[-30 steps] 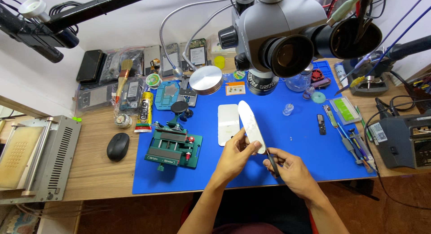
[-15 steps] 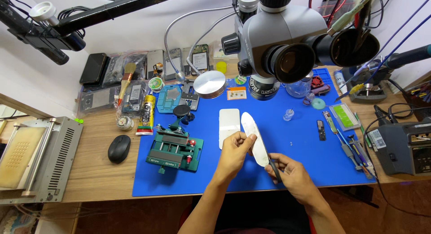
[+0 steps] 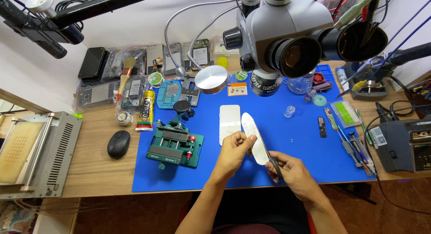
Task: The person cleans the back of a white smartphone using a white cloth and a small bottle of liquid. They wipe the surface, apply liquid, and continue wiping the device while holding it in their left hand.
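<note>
- A white phone-shaped panel [image 3: 254, 139] is held tilted above the blue mat [image 3: 310, 148], its lower end toward the person, its upper end pointing at the microscope.
- The panel's left edge is pinched by the left hand [image 3: 234, 151], thumb and fingers closed on it near the middle.
- A thin dark-handled blade tool [image 3: 271, 161] is gripped by the right hand [image 3: 292, 169], fingers wrapped shut on the handle; the tip is laid along the panel's right edge.
- Judged stage: edge work on the panel looks under way, not finished; the tool is at the lower right part of the edge, and the upper part is not being touched. How much has been worked cannot be told.
- A second white panel [image 3: 229, 122] lies flat on the mat just beside the held one, untouched by either hand.
- A green clamp fixture [image 3: 174, 145] stands on the mat left of the hands, with nothing seen clamped in it.
- A round metal disc [image 3: 211, 78] and a teal jig plate [image 3: 168, 93] are seen at the mat's far edge.
- The grey microscope head [image 3: 287, 32] hangs above the mat; the panel is not under its lens.
- Tweezers and small tools [image 3: 348, 137] lie on the mat's right side, well apart from the hands.
- A black mouse [image 3: 118, 144] sits on the wooden bench [image 3: 98, 171] left of the mat.
</note>
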